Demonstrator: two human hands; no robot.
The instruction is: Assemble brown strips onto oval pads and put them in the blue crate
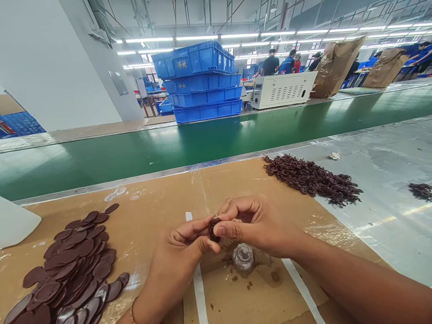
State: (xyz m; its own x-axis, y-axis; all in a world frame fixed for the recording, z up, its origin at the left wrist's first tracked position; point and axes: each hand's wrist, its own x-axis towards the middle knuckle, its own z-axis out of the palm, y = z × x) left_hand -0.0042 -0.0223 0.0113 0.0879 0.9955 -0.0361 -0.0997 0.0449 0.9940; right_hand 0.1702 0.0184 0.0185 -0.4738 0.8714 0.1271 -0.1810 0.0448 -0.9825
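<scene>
Between the fingertips of both hands is a small dark brown disc-like piece (214,229), seen partly edge-on and half covered by fingers. My left hand (184,250) pinches it from the left, thumb below and forefinger above. From the right, my right hand (251,224) grips the same piece with thumb and fingers. Just below the right hand, a small clear round container (243,258) stands on the brown board, with dark wet spots around it. To the left lies a heap of flat dark brown oval pieces (74,256).
A pile of thin dark brown strips (311,179) lies at the right, with a smaller clump (423,191) farther right. Behind the board runs a green conveyor belt (138,152). Beyond it stand stacked blue crates (204,86), a white metal box (284,90) and several people. White tape strips (200,298) mark the board.
</scene>
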